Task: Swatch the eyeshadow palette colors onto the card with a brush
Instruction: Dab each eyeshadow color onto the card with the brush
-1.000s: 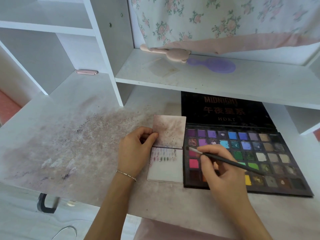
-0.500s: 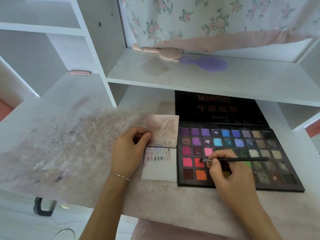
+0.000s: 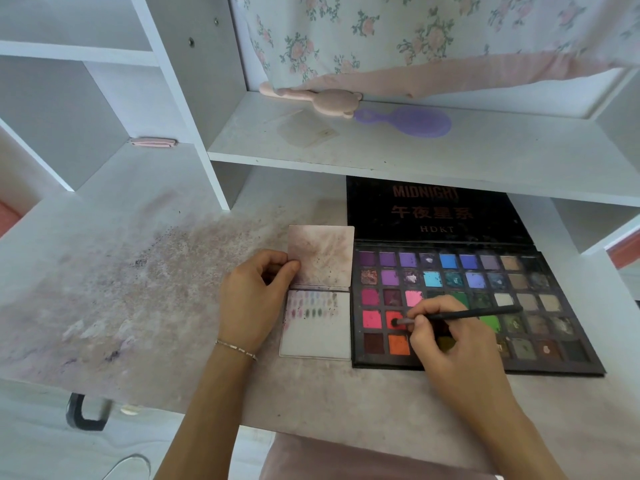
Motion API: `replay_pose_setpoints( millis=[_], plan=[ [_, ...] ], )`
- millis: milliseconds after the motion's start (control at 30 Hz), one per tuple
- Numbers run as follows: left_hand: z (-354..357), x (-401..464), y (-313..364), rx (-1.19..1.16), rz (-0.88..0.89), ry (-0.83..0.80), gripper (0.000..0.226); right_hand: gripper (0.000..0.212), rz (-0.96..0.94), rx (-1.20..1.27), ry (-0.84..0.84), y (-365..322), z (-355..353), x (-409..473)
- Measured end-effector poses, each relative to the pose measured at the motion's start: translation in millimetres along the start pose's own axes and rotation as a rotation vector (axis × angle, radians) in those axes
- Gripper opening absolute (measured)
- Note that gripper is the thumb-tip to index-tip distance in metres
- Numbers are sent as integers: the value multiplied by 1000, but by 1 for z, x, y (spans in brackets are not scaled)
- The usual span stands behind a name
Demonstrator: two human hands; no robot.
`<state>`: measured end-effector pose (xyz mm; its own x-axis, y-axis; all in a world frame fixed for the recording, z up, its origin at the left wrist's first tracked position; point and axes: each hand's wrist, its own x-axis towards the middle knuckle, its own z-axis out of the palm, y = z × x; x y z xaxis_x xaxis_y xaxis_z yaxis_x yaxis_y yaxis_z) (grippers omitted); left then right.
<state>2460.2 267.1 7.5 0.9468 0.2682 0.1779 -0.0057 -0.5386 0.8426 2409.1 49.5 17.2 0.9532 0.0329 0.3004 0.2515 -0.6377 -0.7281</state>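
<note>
On the desk (image 3: 145,306), the card (image 3: 317,337) lies just at nine o'clock of the palette (image 3: 519,296), edges nearly touching. The left hand (image 3: 254,299) rests at the card's nine o'clock edge; the right hand (image 3: 453,344) lies over the palette's six o'clock rows. Two hairbrushes (image 3: 408,121) lie on the shelf (image 3: 485,157) at twelve o'clock.

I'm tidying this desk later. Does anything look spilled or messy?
Yes. Pinkish-grey powder is smeared across the white desk top, left of the left hand. Several pans in the black eyeshadow palette look gouged.
</note>
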Motion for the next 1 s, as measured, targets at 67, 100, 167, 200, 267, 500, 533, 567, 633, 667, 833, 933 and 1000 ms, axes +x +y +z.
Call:
replay_pose_setpoints(
  millis=[67,100,167,200,267,500,533,567,633,667,833,933,1000],
  plan=[
    [0,0,0,-1,1,-1,12,20,5,-3,13,0,0,1],
    [0,0,-1,-2,0,-1,11,20,9,0,12,0,0,1],
    [0,0,-1,-8,-2,0,11,20,5,16,-2,-1,-1,0],
    [0,0,-1,-10,-1,2,11,21,3,24,-2,-1,-1,0],
    [0,0,0,-12,1,6,14,22,3,25,14,-1,-2,0],
    [-1,0,1,-7,14,2,18,16,6,84,19,-6,-2,-2],
    [-1,0,1,-8,13,1,18,13,11,111,20,-9,0,-2],
    [-1,0,1,-8,14,1,18,10,18,139,16,-11,2,-2],
    [-1,0,1,-4,17,1,16,7,36,184,-11,-18,10,-2],
    [-1,0,1,-4,18,1,16,8,38,196,-30,-22,15,-1],
    [-1,0,-1,5,22,8,13,20,9,226,-151,-41,37,4],
    [0,1,-1,-1,17,6,8,18,-21,208,-183,-47,47,6],
    [0,1,-1,-1,18,6,9,11,-22,212,-202,-49,51,7]
  ],
)
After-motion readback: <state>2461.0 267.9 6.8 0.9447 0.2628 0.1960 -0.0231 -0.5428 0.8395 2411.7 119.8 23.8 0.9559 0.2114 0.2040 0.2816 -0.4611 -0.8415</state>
